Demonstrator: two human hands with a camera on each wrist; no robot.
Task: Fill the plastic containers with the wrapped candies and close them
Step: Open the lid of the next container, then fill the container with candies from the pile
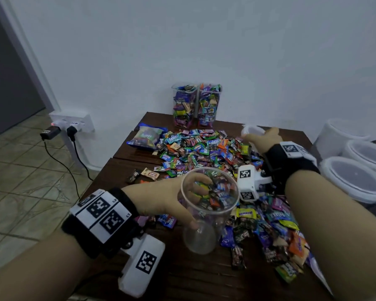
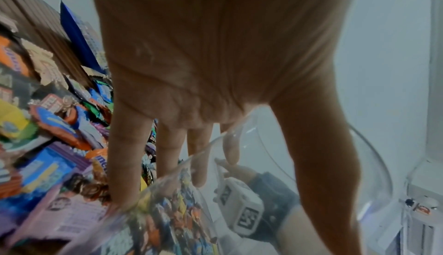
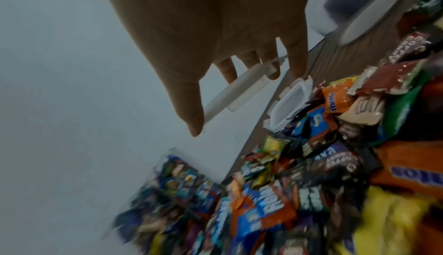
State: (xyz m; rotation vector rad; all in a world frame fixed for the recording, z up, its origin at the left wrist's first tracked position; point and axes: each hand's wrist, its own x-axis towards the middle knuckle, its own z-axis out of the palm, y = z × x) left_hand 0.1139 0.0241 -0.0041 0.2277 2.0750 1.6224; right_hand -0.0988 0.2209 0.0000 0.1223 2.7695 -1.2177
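My left hand [image 1: 182, 200] grips a clear plastic container [image 1: 200, 240], tilted with its open mouth towards me and wrapped candies in it. In the left wrist view the fingers [image 2: 167, 155] and thumb wrap round the container's wall [image 2: 374, 164]. A big heap of wrapped candies [image 1: 204, 148] covers the dark wooden table [image 1: 182, 279]. My right hand [image 1: 261, 137] is stretched to the table's far right edge. There it pinches a white lid [image 3: 249, 81] between thumb and fingers, off the table. A second lid [image 3: 290, 102] lies flat beside the heap.
Two clear containers [image 1: 185, 105] [image 1: 210, 105] packed with candies stand uncovered against the back wall. A sealed candy bag [image 1: 146, 136] lies at the table's far left. White lidded tubs [image 1: 354, 179] sit off the right edge. A power strip [image 1: 72, 122] with cables is on the floor, left.
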